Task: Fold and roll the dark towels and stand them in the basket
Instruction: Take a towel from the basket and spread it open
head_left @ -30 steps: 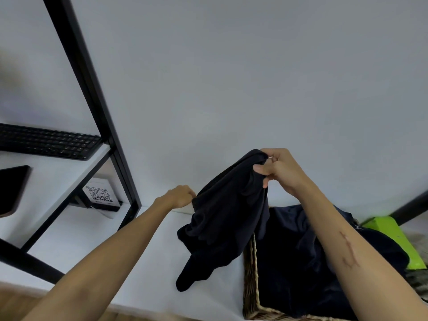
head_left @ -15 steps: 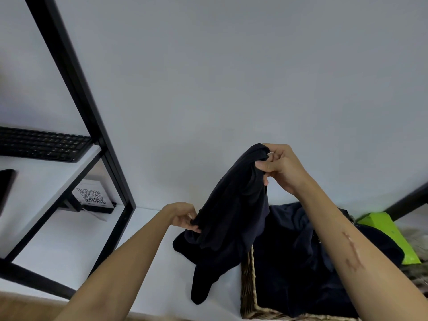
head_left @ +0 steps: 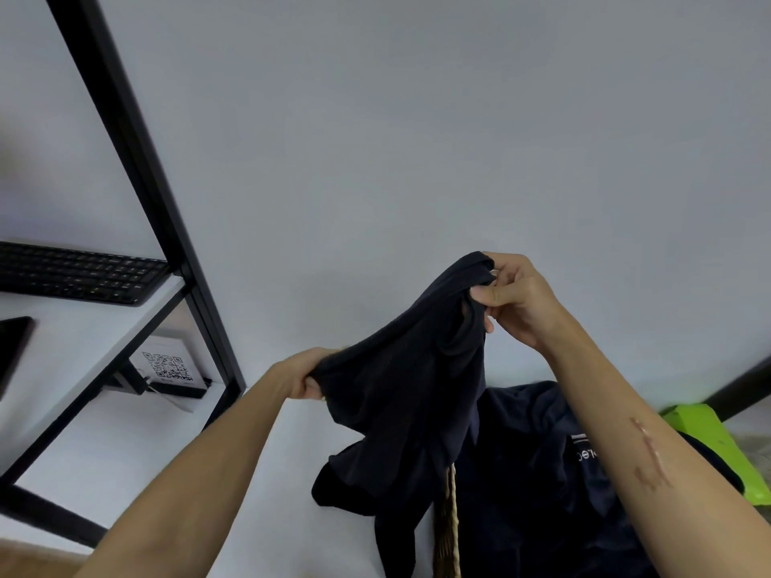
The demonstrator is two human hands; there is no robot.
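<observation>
A dark towel point(head_left: 400, 394) hangs crumpled in the air between both hands, above the white table. My right hand point(head_left: 515, 298) pinches its top edge, held higher. Lower and to the left, my left hand point(head_left: 302, 375) grips another part of its edge. The towel's loose end droops over the left wall of a wicker basket point(head_left: 446, 531) at the bottom. More dark cloth point(head_left: 538, 473), with a small white label, fills the basket and hides its inside.
A black metal shelf frame point(head_left: 167, 227) stands on the left, with a black keyboard point(head_left: 79, 275) on its white shelf and a QR-code card point(head_left: 167, 369) below. A bright green object point(head_left: 717, 444) lies right of the basket. A white wall is behind.
My left hand has taken a new hold on the towel's edge and pulled it left and up, spreading the cloth. My right hand stays at the top edge.
</observation>
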